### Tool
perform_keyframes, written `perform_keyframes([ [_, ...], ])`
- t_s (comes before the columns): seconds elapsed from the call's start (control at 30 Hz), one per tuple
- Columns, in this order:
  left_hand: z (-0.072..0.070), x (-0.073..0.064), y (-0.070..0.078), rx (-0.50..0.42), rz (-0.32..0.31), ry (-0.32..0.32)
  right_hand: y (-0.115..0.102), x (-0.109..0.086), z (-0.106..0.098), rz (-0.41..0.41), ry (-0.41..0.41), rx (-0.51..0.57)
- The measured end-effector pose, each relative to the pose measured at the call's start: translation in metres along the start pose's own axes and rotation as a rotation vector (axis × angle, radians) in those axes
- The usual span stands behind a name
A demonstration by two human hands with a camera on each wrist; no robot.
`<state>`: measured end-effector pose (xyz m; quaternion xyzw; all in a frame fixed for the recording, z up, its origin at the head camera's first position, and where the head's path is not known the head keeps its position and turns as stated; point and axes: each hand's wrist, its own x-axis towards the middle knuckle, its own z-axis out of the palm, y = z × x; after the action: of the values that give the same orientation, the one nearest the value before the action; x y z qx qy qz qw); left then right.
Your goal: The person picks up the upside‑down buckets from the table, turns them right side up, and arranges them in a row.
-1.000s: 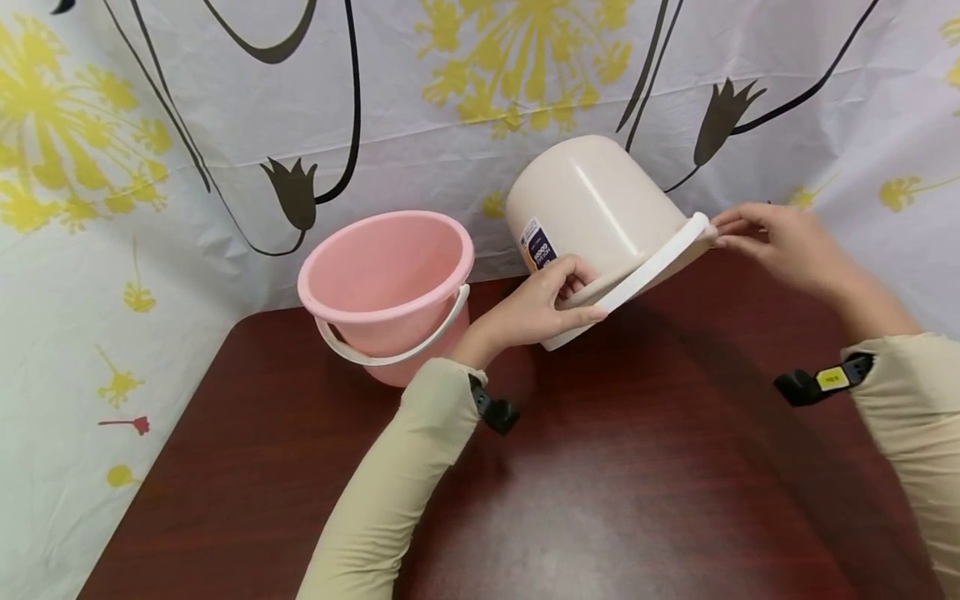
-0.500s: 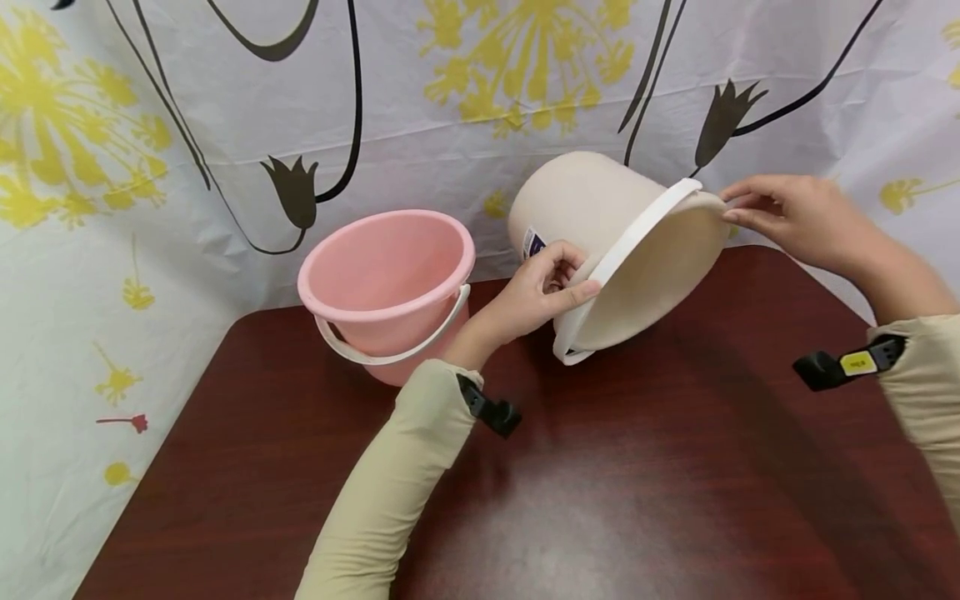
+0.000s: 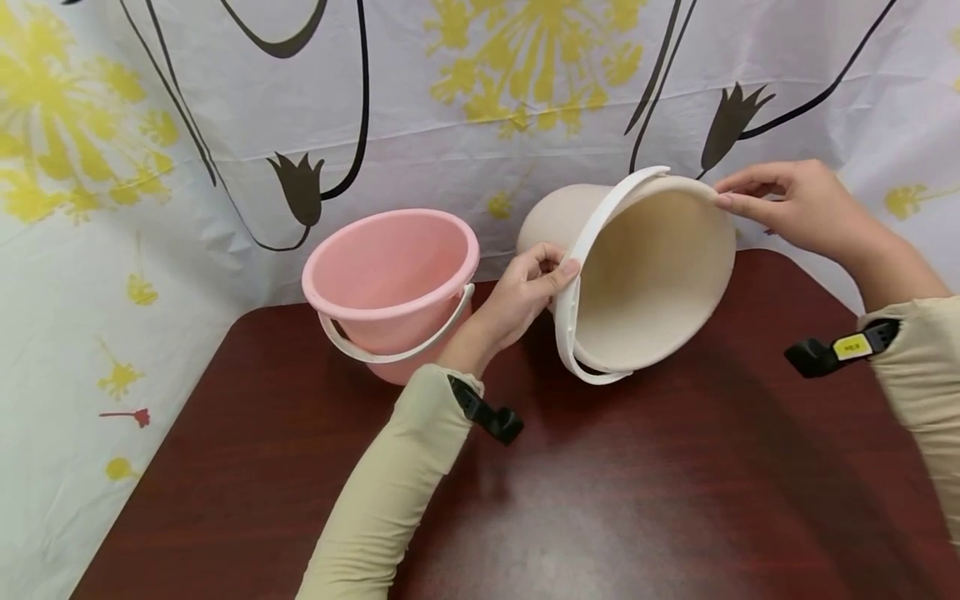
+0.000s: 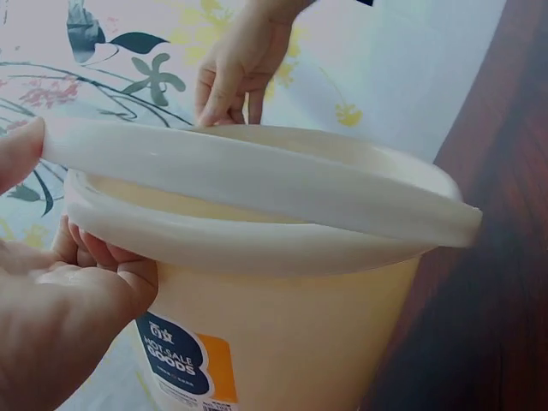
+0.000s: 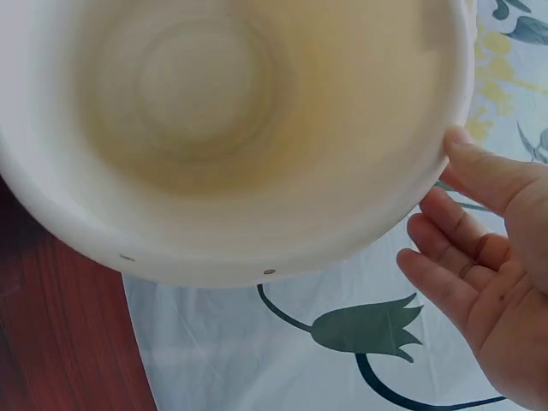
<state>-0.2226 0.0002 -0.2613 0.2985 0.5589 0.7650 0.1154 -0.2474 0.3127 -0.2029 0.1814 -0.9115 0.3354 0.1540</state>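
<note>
A cream plastic bucket [image 3: 652, 275] lies tilted on its side at the back of the table, its mouth facing me. My left hand [image 3: 521, 296] grips its left rim, with the thumb against the white handle [image 3: 567, 312]. In the left wrist view, the curled fingers [image 4: 103, 253] sit under the rim, and a dark and orange label [image 4: 184, 360] shows on the bucket wall. My right hand [image 3: 813, 208] pinches the rim at the upper right between thumb and fingers. The right wrist view shows the bucket's bare inside [image 5: 205, 94].
A pink bucket [image 3: 386, 312] with a white handle stands upright to the left of my left hand. The dark red-brown table [image 3: 600, 492] reaches back to a white curtain [image 3: 420, 100] printed with flowers.
The cream bucket has turned from mouth-down to mouth facing me, its far base sinking. My right hand has risen with the rim. The pink bucket stays put.
</note>
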Motion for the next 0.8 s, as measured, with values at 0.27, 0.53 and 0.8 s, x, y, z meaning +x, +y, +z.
perform_keyframes([
  [0.27,-0.004,0.000,-0.002,-0.169,-0.001,0.083,0.011,0.001,0.004,0.057,-0.008,0.051],
  [0.53,-0.011,-0.003,-0.006,-0.331,0.038,0.175,0.020,0.001,0.014,0.155,-0.004,0.441],
  [0.8,-0.013,-0.004,-0.012,-0.437,0.063,0.210,0.032,-0.006,0.023,0.190,-0.048,0.680],
])
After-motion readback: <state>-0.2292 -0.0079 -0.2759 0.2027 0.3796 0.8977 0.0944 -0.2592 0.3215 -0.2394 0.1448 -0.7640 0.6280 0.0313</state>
